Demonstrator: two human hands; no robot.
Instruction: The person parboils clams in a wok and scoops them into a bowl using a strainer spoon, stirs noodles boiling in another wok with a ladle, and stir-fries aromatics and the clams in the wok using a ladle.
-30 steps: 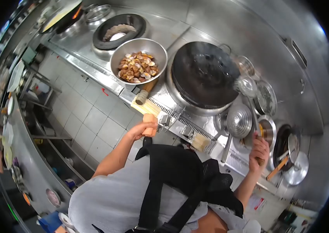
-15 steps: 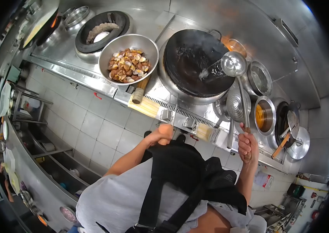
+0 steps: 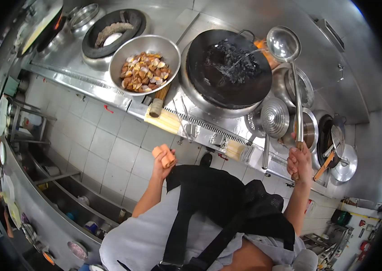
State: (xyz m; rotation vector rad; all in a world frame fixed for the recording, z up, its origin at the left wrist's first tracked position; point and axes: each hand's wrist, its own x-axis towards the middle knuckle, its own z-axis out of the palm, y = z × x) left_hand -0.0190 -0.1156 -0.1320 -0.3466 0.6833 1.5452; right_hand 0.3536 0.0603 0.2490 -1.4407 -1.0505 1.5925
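My right hand (image 3: 299, 161) is closed around the handle of a long steel ladle (image 3: 284, 44), whose bowl is raised just beyond the right rim of a black wok (image 3: 200, 77). A thin stream of clear liquid crosses the rim near the ladle, and rippling liquid shows inside the wok. Flames (image 3: 264, 49) burn at its far right edge. Away from the stove, in front of the apron, my left hand (image 3: 158, 168) grips a folded orange cloth (image 3: 166, 155). A steel bowl of clams (image 3: 145, 72) sits left of the wok.
A perforated strainer (image 3: 275, 118) and steel pots (image 3: 307, 131) stand right of the wok. A brush (image 3: 156, 107) lies below the clam bowl by a folded yellowish cloth (image 3: 164, 121). Another burner (image 3: 96, 49) is farther left. Shelving and a counter (image 3: 60, 217) run behind on the left.
The ladle has moved up and right with my right hand. My left hand has shifted left and turned, showing more of the cloth. Liquid has spread and ripples more in the wok.
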